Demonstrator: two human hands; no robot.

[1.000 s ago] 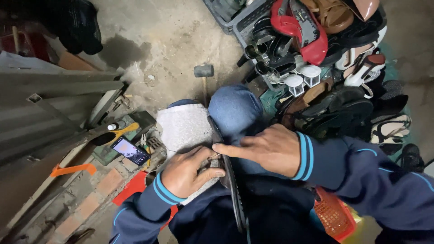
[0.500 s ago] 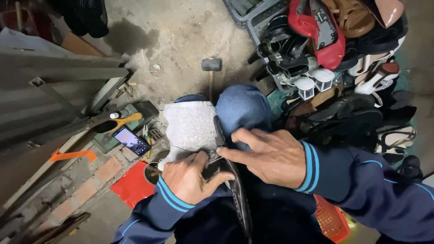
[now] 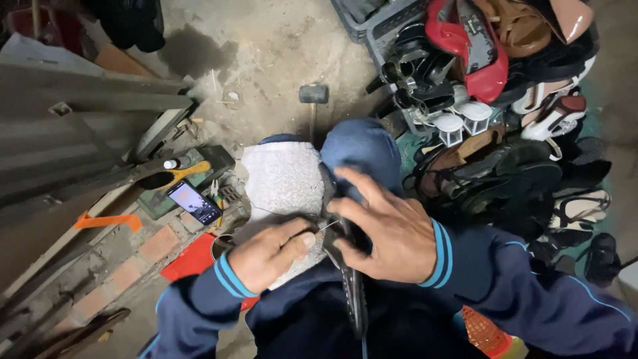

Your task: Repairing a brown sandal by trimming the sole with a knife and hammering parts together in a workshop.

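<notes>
A black shoe [image 3: 351, 286] stands on edge between my knees, its sole edge facing up. My left hand [image 3: 269, 251] pinches a thin needle or awl at the shoe's edge, with a fine thread running left across a grey-white cloth [image 3: 282, 183] on my left knee. My right hand [image 3: 385, 233] rests over the shoe's upper part, fingers spread, steadying it against my blue-jeaned right knee [image 3: 359, 149]. What lies under my right palm is hidden.
A pile of shoes and sandals [image 3: 505, 113] fills the right side, with a dark crate [image 3: 372, 20] behind. A hammer [image 3: 313, 96] lies on the concrete floor ahead. A lit phone [image 3: 193, 202], a yellow-handled tool [image 3: 183, 174], bricks and metal sheets sit left.
My right hand has opened its fingers wider over the shoe, and my left hand has drawn slightly left along the thread. The view has shifted a little.
</notes>
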